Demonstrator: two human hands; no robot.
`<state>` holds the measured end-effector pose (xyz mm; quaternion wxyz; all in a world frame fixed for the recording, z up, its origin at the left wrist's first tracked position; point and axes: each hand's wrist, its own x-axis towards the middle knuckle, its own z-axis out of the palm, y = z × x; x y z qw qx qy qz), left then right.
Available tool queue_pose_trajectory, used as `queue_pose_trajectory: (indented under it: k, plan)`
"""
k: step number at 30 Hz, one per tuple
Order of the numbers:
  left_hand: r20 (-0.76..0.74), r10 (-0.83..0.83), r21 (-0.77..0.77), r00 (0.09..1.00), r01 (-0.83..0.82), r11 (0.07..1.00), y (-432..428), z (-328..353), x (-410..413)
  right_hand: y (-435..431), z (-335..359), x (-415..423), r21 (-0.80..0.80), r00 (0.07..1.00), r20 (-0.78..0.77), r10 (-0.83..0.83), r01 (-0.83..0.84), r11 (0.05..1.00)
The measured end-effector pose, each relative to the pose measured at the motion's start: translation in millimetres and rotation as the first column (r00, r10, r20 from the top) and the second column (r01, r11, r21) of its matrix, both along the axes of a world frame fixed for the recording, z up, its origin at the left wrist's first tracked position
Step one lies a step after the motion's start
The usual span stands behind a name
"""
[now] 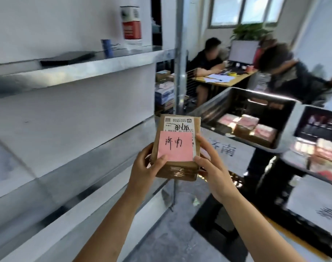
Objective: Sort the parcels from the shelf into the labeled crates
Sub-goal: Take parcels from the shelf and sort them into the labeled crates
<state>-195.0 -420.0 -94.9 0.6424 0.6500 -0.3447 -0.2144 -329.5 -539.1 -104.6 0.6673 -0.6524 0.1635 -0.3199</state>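
A small brown cardboard parcel (177, 168) with a white shipping label and a pink handwritten note sits in front of me, held in both hands. My left hand (145, 167) grips its left edge, thumb on the pink note. My right hand (213, 167) grips its right side, fingers curled round the edge. To the right stands a grey crate (214, 103) with a white handwritten label (227, 148) on its near wall and several pink-noted parcels (248, 127) inside. A second crate (297, 121) with parcels lies further right. The metal shelf (82, 140) runs along my left.
The upper shelf board (97, 67) carries a dark flat item (67, 58), a blue roll (107, 46) and a red-and-white box (132, 25). A shelf post (179, 53) stands just behind the parcel. Two people sit at a desk (223, 80) beyond. A lower labeled crate (312, 208) sits at right.
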Motion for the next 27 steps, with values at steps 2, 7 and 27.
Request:
queue_pose_trajectory:
  k: [2,7,27]
  plan:
    - [0.001,-0.070,-0.017,0.998,0.070,0.997,-39.7,1.5,-16.8,-30.2,4.3,-25.1,-0.001,0.997,0.005,-0.074,0.074,0.997]
    - [0.017,-0.184,-0.018,0.983,0.185,0.983,-115.4,4.2,-51.0,-90.9,16.1,-78.0,-0.088,0.982,-0.004,-0.190,0.189,0.978]
    - [0.648,-0.223,0.256,0.728,0.068,0.964,-287.9,-16.9,-8.5,-240.1,29.8,-95.8,0.110,0.903,-0.013,-0.429,0.428,0.897]
